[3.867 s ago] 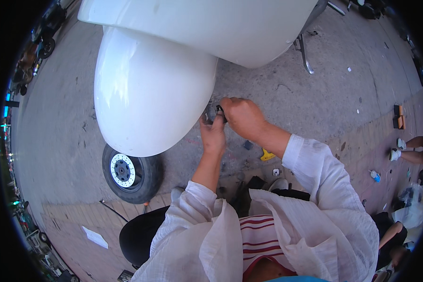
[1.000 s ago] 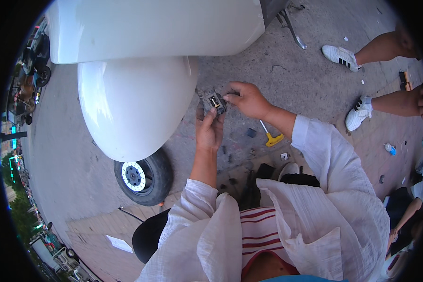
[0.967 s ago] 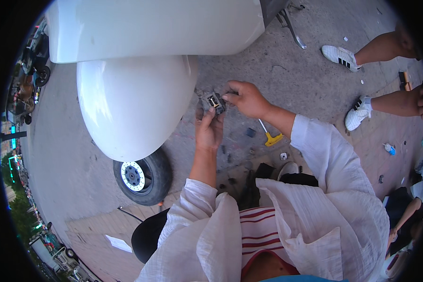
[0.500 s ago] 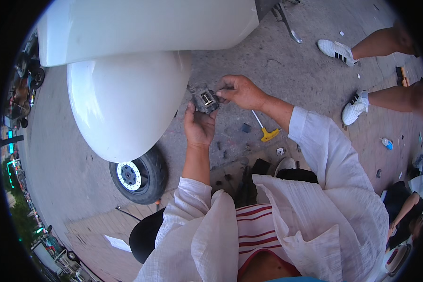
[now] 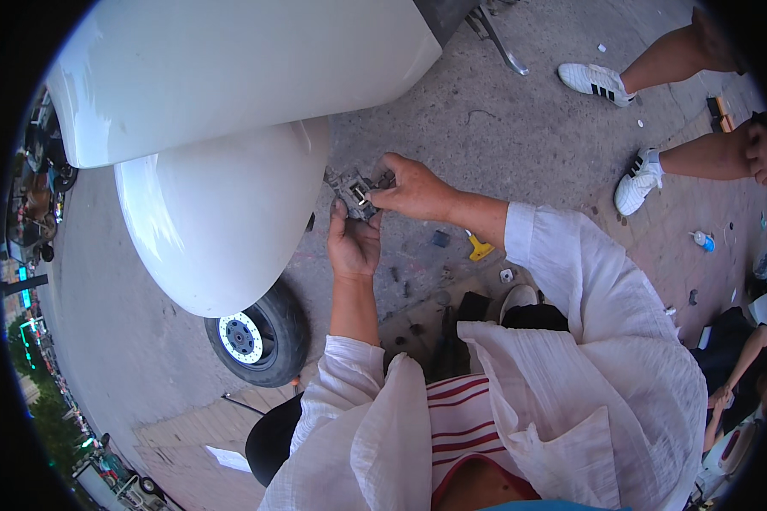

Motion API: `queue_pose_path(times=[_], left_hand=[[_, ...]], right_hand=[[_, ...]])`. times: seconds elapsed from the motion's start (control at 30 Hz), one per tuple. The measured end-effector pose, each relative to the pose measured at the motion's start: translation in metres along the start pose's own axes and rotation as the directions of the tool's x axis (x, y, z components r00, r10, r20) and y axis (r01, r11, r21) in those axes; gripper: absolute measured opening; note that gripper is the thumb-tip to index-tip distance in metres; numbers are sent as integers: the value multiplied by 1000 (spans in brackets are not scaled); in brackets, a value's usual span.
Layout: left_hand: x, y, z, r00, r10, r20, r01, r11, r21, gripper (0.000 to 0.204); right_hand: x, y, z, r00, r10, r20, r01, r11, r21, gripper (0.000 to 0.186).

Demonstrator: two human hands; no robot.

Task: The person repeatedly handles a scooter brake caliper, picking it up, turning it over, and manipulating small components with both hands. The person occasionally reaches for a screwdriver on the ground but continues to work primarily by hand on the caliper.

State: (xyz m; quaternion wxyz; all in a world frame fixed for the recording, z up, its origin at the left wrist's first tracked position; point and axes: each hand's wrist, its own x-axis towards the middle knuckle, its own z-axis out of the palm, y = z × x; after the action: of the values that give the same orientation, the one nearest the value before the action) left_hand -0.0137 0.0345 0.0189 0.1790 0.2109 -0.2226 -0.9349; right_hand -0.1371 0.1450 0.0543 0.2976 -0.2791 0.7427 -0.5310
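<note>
A dirty grey brake caliper (image 5: 347,185) is held up beside the white fender (image 5: 217,217). My left hand (image 5: 354,247) grips it from below, fingers closed, thumb along its near side. From the right, my right hand (image 5: 418,189) pinches its edge, and the thumb tip lies by the bright opening in the middle. My right fingertips are partly hidden behind the caliper, so I cannot tell whether they also hold a small part. Below the fender a wheel with a brake disc (image 5: 240,338) lies off the vehicle on the ground.
A yellow-handled tool (image 5: 480,248) and small dark parts lie near my feet. A white body panel (image 5: 230,68) fills the upper left. Another person's legs in white shoes (image 5: 639,183) stand at right, near a small bottle (image 5: 703,241). Someone else sits lower right.
My right thumb has moved from the caliper's right edge in over its opening. The view has shifted slightly, and my right forearm now covers the yellow-handled tool's shaft.
</note>
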Motion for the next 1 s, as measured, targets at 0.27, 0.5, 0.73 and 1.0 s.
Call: queue_pose_path(times=[0.27, 0.5, 0.73, 1.0], left_hand=[[1, -3, 0, 999, 4, 37, -5, 1000, 26, 43], [1, 6, 4, 999, -1, 40, -3, 996, 84, 34], [8, 18, 5, 993, -71, -90, 96, 946, 309, 28], [7, 23, 1, 990, -87, -112, 119, 938, 326, 23]], right_hand=[[2, 15, 0, 1000, 15, 22, -19, 987, 159, 25], [2, 7, -4, 987, -163, -6, 162, 982, -93, 22], [5, 13, -6, 953, -299, 54, 302, 918, -258, 23], [2, 16, -5, 916, -401, 26, 377, 834, -402, 19]])
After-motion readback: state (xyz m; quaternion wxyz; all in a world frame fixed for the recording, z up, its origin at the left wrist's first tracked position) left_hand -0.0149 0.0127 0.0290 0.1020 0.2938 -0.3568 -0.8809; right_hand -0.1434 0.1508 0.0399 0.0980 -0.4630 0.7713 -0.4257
